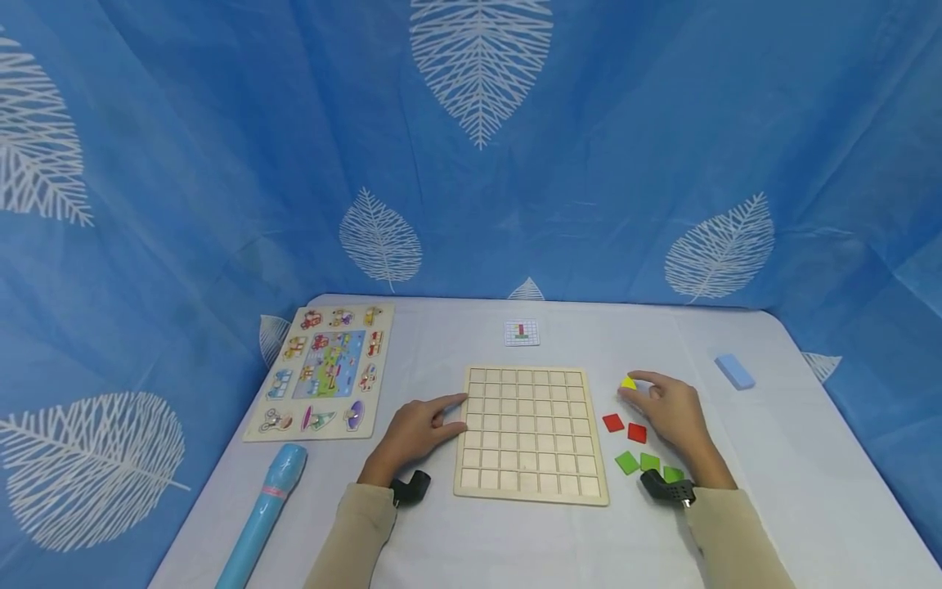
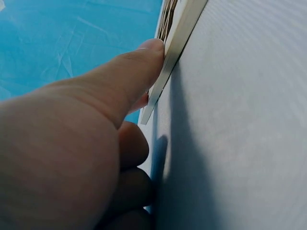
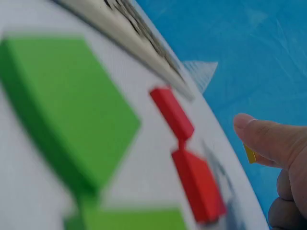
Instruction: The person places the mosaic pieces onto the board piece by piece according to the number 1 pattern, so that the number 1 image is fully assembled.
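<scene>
A wooden grid board (image 1: 526,432) lies in the middle of the table. My left hand (image 1: 415,432) is at its left side, thumb and index finger extended to the edge. In the left wrist view, the thumb (image 2: 144,60) touches the side of the board (image 2: 180,36), while the lower fingers are curled. My right hand (image 1: 673,409) pinches a small yellow tile (image 1: 628,382) between thumb and index finger, right of the board's upper corner. Part of the tile is hidden by the fingers. Below that hand lie two red tiles (image 1: 613,423) and several green tiles (image 1: 627,462).
Behind the board lies a small pattern card (image 1: 522,333). A picture puzzle (image 1: 316,372) occupies the far left, with a light-blue tube-shaped object (image 1: 265,507) in front of it. A light-blue block (image 1: 734,371) sits at the right. Blue leaf-print cloth (image 1: 589,164) hangs around the table.
</scene>
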Demonstrator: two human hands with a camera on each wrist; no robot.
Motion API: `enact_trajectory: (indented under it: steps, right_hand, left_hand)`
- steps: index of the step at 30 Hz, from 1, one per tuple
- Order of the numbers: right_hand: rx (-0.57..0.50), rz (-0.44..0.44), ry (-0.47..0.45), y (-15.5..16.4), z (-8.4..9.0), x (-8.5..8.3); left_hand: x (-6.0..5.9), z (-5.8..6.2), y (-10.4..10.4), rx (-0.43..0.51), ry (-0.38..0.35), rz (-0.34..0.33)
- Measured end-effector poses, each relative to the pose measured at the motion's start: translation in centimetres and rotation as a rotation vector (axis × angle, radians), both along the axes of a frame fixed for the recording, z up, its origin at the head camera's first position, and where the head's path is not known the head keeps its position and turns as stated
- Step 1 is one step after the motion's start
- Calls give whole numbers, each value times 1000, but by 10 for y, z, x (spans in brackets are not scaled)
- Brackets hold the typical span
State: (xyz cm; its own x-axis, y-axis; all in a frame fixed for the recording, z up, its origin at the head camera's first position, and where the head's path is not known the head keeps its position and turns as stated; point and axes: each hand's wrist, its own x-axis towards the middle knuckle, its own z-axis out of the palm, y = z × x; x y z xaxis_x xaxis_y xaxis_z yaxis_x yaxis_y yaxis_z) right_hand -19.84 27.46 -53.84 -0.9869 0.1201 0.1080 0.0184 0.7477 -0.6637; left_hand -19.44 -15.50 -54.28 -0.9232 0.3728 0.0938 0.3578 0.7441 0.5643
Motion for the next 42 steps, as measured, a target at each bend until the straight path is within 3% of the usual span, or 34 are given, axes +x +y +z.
enact_trajectory:
  steps: [10,21,30,36,42]
  right_hand:
    - [-21,105,86,-41,15,2]
    - [-77,123,135,-87,27,-5]
    - [-143,185,111,-123,27,-10]
    - [-112,187,91,-144,24,-13]
    - [-64,161,141,-163,16,-16]
  left_hand:
    - [0,-1,-1,-18,-9,8]
    - [0,0,-4,-8,-10,18]
    - [0,-1,-3,4,-7,22]
    - [0,-4,-1,7,-11,11]
    - [0,-5,-1,0,-15,17]
